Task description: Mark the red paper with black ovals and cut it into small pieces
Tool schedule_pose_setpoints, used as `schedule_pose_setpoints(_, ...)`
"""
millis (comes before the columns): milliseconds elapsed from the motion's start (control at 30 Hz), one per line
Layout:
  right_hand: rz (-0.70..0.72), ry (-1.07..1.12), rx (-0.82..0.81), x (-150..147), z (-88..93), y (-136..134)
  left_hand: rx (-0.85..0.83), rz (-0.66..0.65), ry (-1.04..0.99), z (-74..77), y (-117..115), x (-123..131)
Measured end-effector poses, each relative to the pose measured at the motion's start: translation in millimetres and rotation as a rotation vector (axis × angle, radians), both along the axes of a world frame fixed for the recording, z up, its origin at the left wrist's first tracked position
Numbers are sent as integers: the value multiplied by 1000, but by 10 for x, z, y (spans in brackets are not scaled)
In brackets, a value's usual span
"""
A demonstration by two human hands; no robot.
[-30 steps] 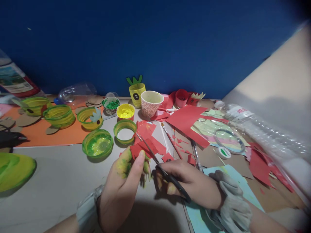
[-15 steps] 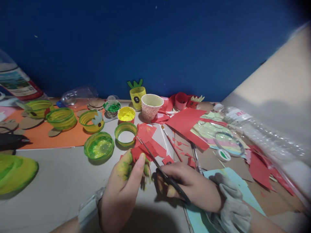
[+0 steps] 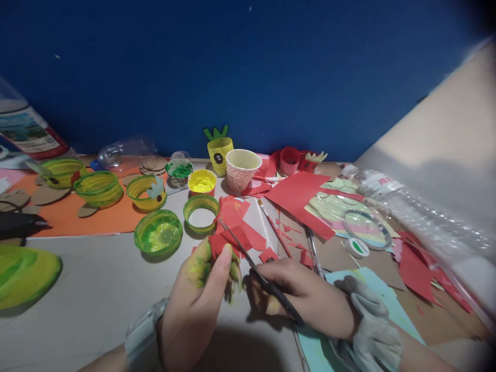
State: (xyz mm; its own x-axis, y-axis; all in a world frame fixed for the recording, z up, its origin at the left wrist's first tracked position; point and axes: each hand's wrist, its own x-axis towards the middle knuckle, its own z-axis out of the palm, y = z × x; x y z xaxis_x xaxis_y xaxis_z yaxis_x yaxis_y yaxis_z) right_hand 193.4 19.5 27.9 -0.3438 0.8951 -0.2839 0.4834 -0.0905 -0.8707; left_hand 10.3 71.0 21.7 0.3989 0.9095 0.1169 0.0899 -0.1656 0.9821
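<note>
My left hand (image 3: 203,294), smeared with green and yellow paint, pinches a small piece of red paper (image 3: 219,245) between thumb and fingers. Wrapped round the black handles of a pair of scissors (image 3: 248,257) is my right hand (image 3: 294,292). The blades point up and to the left, lying close along the right side of the held paper; I cannot tell whether they touch it. Under and beyond the blades lie red paper scraps (image 3: 248,232). A green-and-yellow painted ring (image 3: 200,213) sits just behind the left hand.
A yellow paint cup (image 3: 202,183), a green paint cup (image 3: 179,171) and a patterned paper cup (image 3: 242,170) stand at the back. Paintbrushes (image 3: 274,227) lie right of the scraps. A clear plastic bottle (image 3: 422,217) lies at right; painted pieces (image 3: 97,189) rest on orange paper at left.
</note>
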Motion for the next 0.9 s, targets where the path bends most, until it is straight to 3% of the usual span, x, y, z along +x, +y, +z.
schedule_pose_setpoints(167, -9, 53, -71, 0, 11, -5, -20, -18, -23, -46, 1, -22)
schedule_pose_setpoints(500, 11, 4, -27, 6, -2, 1, -4, -26, -18, -66, 8, -26)
schedule_pose_setpoints(700, -33, -35, -19, 0, 32, -24, -98, 16, -61, -138, 6, -32)
schedule_pose_setpoints(833, -64, 86, -34, -21, -6, -30, -157, 3, -98, -143, 5, -37)
schedule_pose_setpoints(900, -170, 219, -53, -37, -33, -28, -123, -30, -77, -115, 15, -29)
